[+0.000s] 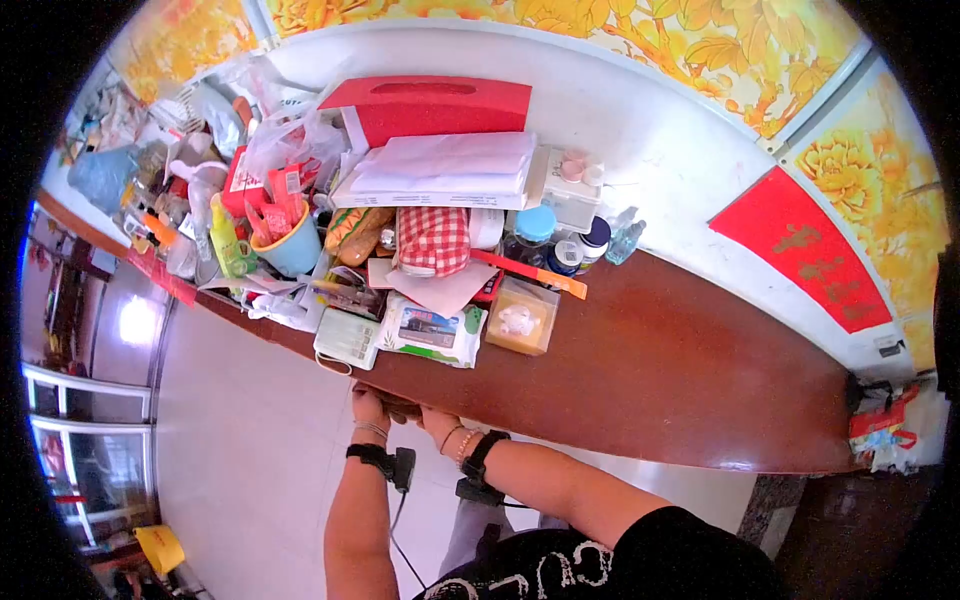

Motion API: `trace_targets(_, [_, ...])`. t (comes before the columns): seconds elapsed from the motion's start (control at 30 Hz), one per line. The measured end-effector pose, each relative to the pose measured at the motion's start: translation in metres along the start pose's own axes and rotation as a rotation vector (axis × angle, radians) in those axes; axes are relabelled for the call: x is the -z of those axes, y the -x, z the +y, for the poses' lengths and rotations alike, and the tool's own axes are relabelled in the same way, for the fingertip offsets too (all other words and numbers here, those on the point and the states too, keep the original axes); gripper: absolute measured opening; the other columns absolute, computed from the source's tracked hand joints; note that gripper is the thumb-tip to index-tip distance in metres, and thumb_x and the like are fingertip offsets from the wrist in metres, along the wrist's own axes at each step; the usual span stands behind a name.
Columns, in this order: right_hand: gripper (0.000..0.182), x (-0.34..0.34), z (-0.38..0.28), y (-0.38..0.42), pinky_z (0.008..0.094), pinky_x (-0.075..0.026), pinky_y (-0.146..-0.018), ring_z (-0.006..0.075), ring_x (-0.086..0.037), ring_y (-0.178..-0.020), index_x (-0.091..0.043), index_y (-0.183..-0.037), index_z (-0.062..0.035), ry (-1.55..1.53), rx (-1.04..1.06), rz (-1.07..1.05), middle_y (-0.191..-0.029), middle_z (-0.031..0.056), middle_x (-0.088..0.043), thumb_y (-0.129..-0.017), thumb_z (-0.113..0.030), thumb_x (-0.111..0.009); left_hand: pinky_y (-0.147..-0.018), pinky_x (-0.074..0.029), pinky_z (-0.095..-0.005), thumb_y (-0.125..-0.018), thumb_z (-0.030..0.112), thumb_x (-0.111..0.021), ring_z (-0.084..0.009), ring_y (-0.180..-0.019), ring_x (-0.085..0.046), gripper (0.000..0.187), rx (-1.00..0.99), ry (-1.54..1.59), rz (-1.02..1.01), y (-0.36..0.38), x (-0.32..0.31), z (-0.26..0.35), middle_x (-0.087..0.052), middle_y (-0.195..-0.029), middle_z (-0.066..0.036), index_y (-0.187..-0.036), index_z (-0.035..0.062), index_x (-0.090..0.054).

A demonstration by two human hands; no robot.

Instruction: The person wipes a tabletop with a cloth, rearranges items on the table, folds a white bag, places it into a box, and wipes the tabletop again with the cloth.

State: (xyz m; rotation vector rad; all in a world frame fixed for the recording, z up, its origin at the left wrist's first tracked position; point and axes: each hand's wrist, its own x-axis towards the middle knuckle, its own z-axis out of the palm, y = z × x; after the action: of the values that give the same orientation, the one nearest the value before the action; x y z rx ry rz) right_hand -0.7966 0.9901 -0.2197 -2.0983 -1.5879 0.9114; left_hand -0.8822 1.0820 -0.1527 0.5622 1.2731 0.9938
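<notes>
My left hand (pixel 368 406) is at the front edge of the brown table (pixel 660 360), fingers curled and their tips hidden. Close on its right, my right hand (pixel 438 424) also bends in at the edge. Between the two is a dark brown piece (pixel 402 408), too small and covered to identify; both hands appear closed on it. Just above them on the tabletop lie a white box with a cord loop (pixel 346 338) and a green-and-white wipes pack (pixel 434 330). Each wrist wears a black strap with a small device.
A clear-sided box with white contents (pixel 521 316) stands right of the wipes. Behind are jars (pixel 533 226), a red checked pouch (pixel 433 240) and stacked papers (pixel 445 166). A blue tub (pixel 290 245) stands amid clutter on the left. Bags (pixel 885 432) hang by the right end.
</notes>
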Motion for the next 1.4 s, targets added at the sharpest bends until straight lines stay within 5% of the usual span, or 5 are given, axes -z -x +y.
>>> trace_targets(0.5, [0.034,0.072,-0.013,0.028,0.0414,-0.036,-0.094,0.0306,-0.047,-0.111,-0.047,-0.122,-0.0095,-0.805,-0.468,-0.204,-0.122,0.0139,-0.049,-0.092,-0.023,-0.041,-0.066,-0.051,-0.0342,-0.084,0.006,-0.052,-0.0205,-0.08,-0.055,0.015,-0.038,-0.135,0.185,0.047,-0.035,-0.007,-0.052,-0.091,-0.01,-0.094,0.0053,-0.041])
trace_targets(0.7, [0.034,0.06,0.03,0.061,0.0251,-0.044,-0.052,0.0124,-0.053,-0.058,-0.06,-0.089,-0.0028,-0.031,0.366,0.375,-0.066,0.0059,-0.058,-0.09,-0.033,-0.044,-0.071,-0.05,-0.0351,-0.084,0.005,-0.052,-0.022,-0.084,-0.054,0.017,-0.001,-0.034,0.11,0.069,-0.049,-0.024,-0.051,-0.098,-0.011,-0.098,0.005,-0.042])
trace_targets(0.8, [0.034,0.104,0.029,0.085,0.0259,-0.044,-0.053,0.0127,-0.053,-0.059,-0.06,-0.086,-0.0015,-0.814,-0.348,-0.213,-0.071,0.0069,-0.062,-0.09,-0.031,-0.044,-0.075,-0.05,-0.0361,-0.084,0.006,-0.052,-0.023,-0.087,-0.054,0.021,0.066,0.012,0.024,0.062,-0.042,-0.057,-0.051,-0.106,-0.012,-0.103,0.0045,-0.044])
trace_targets(1.2, [0.022,0.244,0.125,0.255,0.0259,-0.044,-0.074,0.0124,-0.053,-0.083,-0.058,-0.1,-0.0012,-0.829,-0.309,-0.368,-0.089,0.0033,-0.059,-0.084,-0.012,-0.05,-0.079,-0.049,-0.0335,-0.086,0.003,-0.049,-0.0195,-0.096,-0.055,0.018,0.438,-0.519,-0.716,0.235,-0.111,-0.063,-0.055,-0.106,-0.01,-0.104,0.0025,-0.048])
trace_targets(1.4, [0.021,0.353,0.113,0.354,0.0269,-0.044,-0.079,0.0119,-0.052,-0.091,-0.056,-0.104,-0.0018,-0.945,-0.188,0.133,-0.097,0.0031,-0.058,-0.084,-0.007,-0.052,-0.081,-0.042,-0.0282,-0.074,-0.002,-0.058,-0.0156,-0.09,-0.051,0.02,-0.521,-0.559,-1.147,0.297,-0.18,-0.012,-0.053,-0.093,-0.006,-0.09,0.0046,-0.048])
